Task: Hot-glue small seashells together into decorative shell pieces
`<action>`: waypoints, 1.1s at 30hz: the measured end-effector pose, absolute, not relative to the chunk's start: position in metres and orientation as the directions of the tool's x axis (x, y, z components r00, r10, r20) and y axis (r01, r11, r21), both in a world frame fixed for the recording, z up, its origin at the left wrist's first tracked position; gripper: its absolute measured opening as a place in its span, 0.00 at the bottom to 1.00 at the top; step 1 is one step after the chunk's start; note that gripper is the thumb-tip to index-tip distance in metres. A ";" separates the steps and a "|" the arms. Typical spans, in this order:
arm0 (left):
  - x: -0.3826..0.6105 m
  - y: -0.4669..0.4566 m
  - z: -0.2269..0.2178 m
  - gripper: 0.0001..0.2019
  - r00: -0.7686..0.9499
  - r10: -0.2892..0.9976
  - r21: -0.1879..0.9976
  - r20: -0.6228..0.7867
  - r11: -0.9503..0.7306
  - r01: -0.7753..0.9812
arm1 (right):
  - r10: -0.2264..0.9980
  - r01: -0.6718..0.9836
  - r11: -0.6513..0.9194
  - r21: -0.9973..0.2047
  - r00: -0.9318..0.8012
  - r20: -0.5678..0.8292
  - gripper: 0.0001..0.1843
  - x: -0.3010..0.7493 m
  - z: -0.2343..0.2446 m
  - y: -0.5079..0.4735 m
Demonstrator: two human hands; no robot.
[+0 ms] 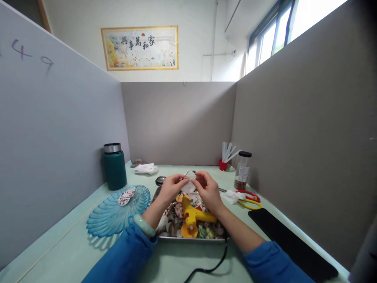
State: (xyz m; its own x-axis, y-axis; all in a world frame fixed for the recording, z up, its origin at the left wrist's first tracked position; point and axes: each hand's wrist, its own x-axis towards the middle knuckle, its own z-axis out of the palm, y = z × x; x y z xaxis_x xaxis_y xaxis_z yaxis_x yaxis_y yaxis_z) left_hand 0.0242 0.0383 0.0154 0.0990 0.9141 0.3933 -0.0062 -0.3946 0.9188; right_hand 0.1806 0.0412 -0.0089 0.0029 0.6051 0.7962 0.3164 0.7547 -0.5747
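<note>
My left hand [173, 186] and right hand [208, 190] pinch a pale piece [188, 187]; best grip lightly, clear of the gun [193, 214] at six o'clock.

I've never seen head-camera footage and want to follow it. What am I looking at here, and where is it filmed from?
There is no machine doing the work: these are a person's bare left hand and right hand. The single picture comes from a camera worn on the head, looking forward and down. The fingers of both hands pinch a small pale piece, too unclear to name.

Below them, a metal tray of shells and stones also holds a yellow glue gun. On the table, to the left, are a blue scalloped plate and a green bottle; to the right, a jar with a black lid.
</note>
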 end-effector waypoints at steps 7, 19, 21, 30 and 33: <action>0.025 0.032 0.020 0.14 0.131 0.920 0.928 0.369 -0.373 0.002 | 0.562 0.311 0.789 -0.529 -0.020 0.827 0.07 0.180 -0.007 0.040; 0.025 0.030 0.022 0.15 0.153 0.924 0.936 0.351 -0.351 -0.030 | 0.587 0.285 0.782 -0.554 -0.037 0.809 0.08 0.181 -0.007 0.039; 0.025 0.031 0.022 0.14 0.154 0.917 0.929 0.368 -0.371 -0.008 | 0.586 0.277 0.785 -0.554 -0.041 0.810 0.07 0.181 -0.005 0.038; 0.023 0.031 0.022 0.12 0.148 0.892 0.898 0.427 -0.438 0.050 | 0.557 0.260 0.810 -0.525 -0.063 0.828 0.07 0.180 -0.003 0.038; 0.023 0.031 0.022 0.12 0.162 0.888 0.894 0.430 -0.444 0.060 | 0.578 0.223 0.803 -0.552 -0.067 0.813 0.07 0.180 -0.004 0.039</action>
